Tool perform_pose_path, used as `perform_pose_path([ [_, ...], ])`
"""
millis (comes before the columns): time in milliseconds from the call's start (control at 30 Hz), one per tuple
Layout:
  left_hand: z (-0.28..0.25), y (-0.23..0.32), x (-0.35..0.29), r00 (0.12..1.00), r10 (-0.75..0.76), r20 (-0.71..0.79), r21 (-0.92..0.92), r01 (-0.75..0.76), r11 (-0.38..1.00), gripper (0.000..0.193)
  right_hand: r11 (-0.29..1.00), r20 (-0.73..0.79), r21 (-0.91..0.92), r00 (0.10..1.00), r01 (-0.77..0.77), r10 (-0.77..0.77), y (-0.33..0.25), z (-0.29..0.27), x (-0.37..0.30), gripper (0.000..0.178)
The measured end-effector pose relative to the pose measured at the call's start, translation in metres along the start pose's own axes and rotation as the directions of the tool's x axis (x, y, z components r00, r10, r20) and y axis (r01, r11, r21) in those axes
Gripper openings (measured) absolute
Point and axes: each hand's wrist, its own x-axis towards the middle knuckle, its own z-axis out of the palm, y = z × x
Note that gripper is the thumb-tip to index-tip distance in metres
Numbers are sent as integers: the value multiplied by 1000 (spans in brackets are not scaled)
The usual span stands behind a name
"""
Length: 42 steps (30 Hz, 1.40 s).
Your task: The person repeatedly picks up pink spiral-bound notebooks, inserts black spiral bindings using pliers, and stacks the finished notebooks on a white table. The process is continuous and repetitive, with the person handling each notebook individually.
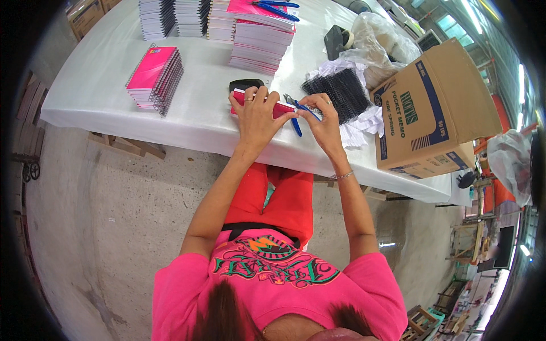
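Near the table's front edge, my left hand (257,113) is closed over a small pink-red notebook (281,108), its fingers on the far side and its thumb along the near edge. By the notebook's right end, my right hand (323,122) is closed around blue-handled pliers (298,126), whose jaws point away to the upper left. My right fingers partly cover one handle. Beyond my left hand lies a black object (246,84), partly hidden. To the right, a pile of black spiral coils (338,95) rests on crumpled white paper (357,135).
A stack of pink coil-bound notebooks (152,79) stands left. Taller notebook stacks (259,48) stand at the back, with another pair of blue-handled pliers (277,8) on top. An open cardboard box (418,113) occupies the right, beside a clear plastic bag (387,37) and a tape dispenser (336,42).
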Motion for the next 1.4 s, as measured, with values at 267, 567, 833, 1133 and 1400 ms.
perform_pose_path([
  [267, 0, 0, 2, 1000, 17, -26, 18, -16, 1000, 54, 1000, 103, -10, 994, -23, 24, 7, -2, -6, 14],
  [567, -6, 2, 2, 999, 8, 41, 40, -10, 999, 48, 945, 201, -324, 979, 53, 14, -8, 1, 3, 15],
  [833, -10, 1, 0, 996, 19, 90, 71, -25, 997, 37, 974, 158, -216, 987, 59, -25, -12, 3, 7, 16],
  [1133, -24, -17, -7, 977, -131, -169, -358, 63, 932, 41, 977, 164, -184, 983, 108, -78, -25, 15, 14, 20],
  [1400, -49, -68, -28, 978, -204, 54, -506, 202, 838, 46, 999, 521, 32, 852, 40, -51, 5, 21, 58, 27],
])
